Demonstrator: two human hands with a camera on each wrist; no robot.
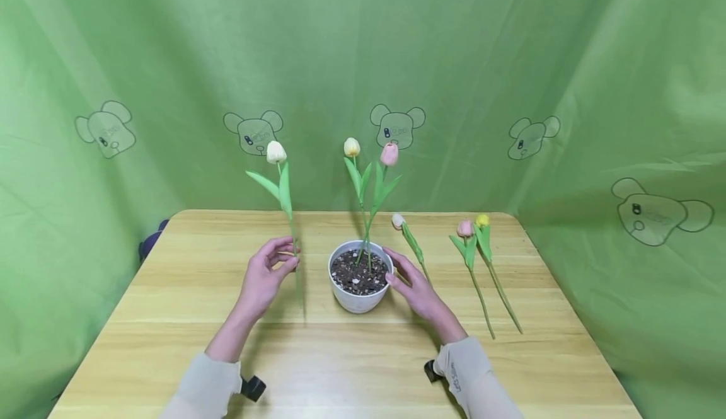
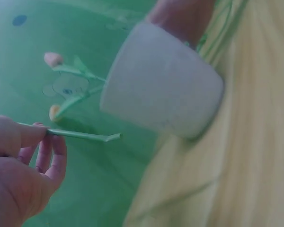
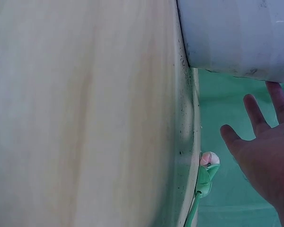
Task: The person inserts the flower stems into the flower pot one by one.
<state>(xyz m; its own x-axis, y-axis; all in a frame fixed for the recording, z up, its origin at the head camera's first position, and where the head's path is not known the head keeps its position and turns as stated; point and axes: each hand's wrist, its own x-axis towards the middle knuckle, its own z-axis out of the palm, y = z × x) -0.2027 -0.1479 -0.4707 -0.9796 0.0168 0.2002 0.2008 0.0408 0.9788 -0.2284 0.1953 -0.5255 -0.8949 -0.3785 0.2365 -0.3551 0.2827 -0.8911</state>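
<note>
Between thumb and fingers, my left hand pinches the stem of a white artificial tulip, held upright left of the pot. In the left wrist view the stem's lower end shows, slightly bent and clear of the table. The white flower pot holds dark soil with pale bits. A pale yellow tulip and a pink tulip stand in it, their stems crossing. My right hand rests against the pot's right side, its fingers extended rather than curled round it, as the right wrist view also shows.
On the wooden table, right of the pot, lie another white tulip, a pink tulip and a yellow tulip. Green cloth printed with bear heads hangs behind and at both sides.
</note>
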